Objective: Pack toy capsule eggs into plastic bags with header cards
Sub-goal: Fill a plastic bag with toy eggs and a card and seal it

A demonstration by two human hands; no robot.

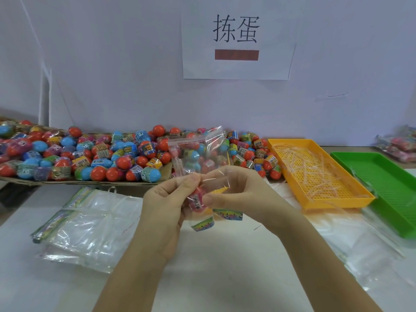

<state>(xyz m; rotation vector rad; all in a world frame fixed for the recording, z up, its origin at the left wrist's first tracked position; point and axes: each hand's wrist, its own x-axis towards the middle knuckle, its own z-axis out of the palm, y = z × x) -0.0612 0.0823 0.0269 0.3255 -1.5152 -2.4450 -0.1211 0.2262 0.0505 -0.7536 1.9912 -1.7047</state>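
Many eggs lie loose in the far pile, left to centre, so most of the work is judged undone. Some packed bags are seen at the far right edge. Empty bags with cards are stacked near left. One bag is held up at centre, mouth upward and unsealed, its card hanging below the hands. One egg is seen low in it; whether others are inside is unclear, since the pile shows through the film.

Left hand: fingers curled, bag and egg gripped from the left. Right hand: film pinched from the right. Thin strips lie in the yellow tray, right.
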